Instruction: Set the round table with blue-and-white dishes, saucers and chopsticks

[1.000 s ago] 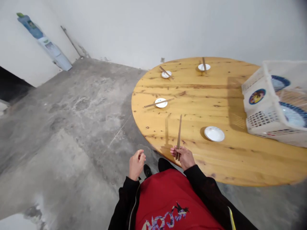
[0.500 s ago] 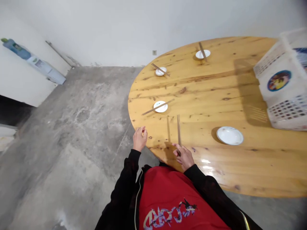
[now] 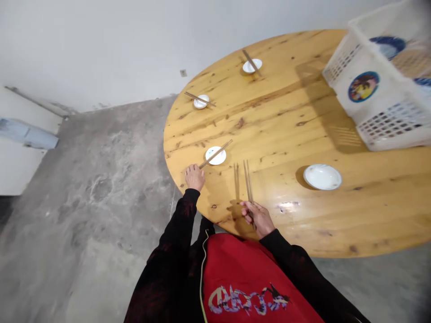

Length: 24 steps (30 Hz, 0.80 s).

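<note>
My left hand (image 3: 195, 177) is palm down by the table's left edge, its fingers together over the near end of a pair of chopsticks (image 3: 220, 150). These brown chopsticks lie slanted across a small white dish (image 3: 211, 152); my fingers hide their near end. My right hand (image 3: 257, 217) is closed round the lower part of another pair of chopsticks (image 3: 248, 181), which point forward above the table with their tips slightly apart. Right of that hand sits a larger white dish (image 3: 322, 176) with no chopsticks on it.
The oval wooden table (image 3: 276, 121) also bears two small white dishes, a left one (image 3: 201, 104) and a back one (image 3: 249, 68), each with chopsticks across it. A white plastic basket (image 3: 373, 114) stands at the right. Concrete floor (image 3: 111, 188) lies to the left.
My left hand has moved forward from the table's edge to the end of the chopsticks on the nearest small dish. My right hand still holds its pair, whose tips are farther apart. The view has turned.
</note>
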Each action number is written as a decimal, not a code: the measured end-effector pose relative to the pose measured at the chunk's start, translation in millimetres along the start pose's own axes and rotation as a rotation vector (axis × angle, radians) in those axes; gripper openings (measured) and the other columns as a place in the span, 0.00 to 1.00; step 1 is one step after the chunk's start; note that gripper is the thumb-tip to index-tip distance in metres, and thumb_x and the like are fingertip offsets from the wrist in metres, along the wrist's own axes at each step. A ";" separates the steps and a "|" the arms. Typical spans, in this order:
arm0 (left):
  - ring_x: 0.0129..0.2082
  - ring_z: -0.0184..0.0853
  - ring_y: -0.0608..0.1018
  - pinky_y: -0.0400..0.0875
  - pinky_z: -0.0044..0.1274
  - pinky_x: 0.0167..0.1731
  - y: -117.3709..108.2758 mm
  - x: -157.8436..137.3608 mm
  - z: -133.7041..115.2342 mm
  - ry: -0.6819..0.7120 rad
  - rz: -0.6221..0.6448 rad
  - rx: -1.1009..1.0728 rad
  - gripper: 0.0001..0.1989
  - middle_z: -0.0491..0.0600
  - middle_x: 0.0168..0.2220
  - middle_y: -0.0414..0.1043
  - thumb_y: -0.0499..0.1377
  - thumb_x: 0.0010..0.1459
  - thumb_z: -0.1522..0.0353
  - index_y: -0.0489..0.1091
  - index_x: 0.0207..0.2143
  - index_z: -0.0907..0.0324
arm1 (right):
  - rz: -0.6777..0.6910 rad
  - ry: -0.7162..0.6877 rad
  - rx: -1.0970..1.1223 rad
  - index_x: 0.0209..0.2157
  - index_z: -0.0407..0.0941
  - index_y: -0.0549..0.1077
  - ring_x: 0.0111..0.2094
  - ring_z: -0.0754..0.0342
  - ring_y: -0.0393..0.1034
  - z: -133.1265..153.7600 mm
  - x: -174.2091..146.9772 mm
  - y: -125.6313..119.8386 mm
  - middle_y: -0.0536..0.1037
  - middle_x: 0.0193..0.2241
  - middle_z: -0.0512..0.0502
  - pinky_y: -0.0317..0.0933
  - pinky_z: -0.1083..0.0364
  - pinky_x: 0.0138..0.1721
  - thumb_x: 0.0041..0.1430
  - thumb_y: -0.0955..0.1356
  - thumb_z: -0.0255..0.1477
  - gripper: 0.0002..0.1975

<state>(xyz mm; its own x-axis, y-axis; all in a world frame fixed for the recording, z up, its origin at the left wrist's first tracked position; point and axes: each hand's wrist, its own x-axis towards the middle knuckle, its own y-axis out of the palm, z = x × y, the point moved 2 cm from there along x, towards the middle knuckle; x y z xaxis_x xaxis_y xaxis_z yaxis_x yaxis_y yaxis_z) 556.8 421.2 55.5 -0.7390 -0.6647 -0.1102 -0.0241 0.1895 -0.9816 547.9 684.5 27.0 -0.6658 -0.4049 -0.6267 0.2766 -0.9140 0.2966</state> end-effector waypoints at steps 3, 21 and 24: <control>0.51 0.48 0.74 0.64 0.33 0.51 7.5 16.8 8.1 0.018 0.091 0.001 0.12 0.64 0.48 0.74 0.54 0.65 0.67 0.70 0.47 0.64 | -0.085 -0.027 0.037 0.30 0.42 0.74 0.14 0.62 0.58 -3.1 9.7 24.0 0.73 0.18 0.51 0.52 0.61 0.14 0.40 0.76 0.47 0.24; 0.37 0.40 0.78 0.70 0.28 0.40 31.0 -63.7 -7.6 0.178 0.489 -0.713 0.16 0.56 0.40 0.77 0.47 0.67 0.66 0.72 0.46 0.60 | -0.185 -0.143 0.233 0.30 0.44 0.73 0.28 0.51 0.74 -5.0 50.2 128.8 0.80 0.25 0.45 0.65 0.57 0.22 0.45 0.74 0.46 0.20; 0.34 0.39 0.78 0.70 0.28 0.37 24.1 -61.3 -17.9 0.294 0.504 -0.655 0.16 0.56 0.38 0.78 0.46 0.67 0.66 0.73 0.43 0.60 | -0.166 -0.143 0.239 0.32 0.44 0.73 0.27 0.51 0.74 3.3 50.8 119.4 0.78 0.24 0.48 0.64 0.58 0.22 0.43 0.75 0.46 0.21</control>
<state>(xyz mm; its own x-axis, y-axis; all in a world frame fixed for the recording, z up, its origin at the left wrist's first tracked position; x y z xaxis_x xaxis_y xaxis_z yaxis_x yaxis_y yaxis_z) 589.4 479.5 41.4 -0.9071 -0.1942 -0.3734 0.0367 0.8473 -0.5299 544.8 554.9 32.9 -0.7838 -0.2273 -0.5780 -0.0035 -0.9290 0.3702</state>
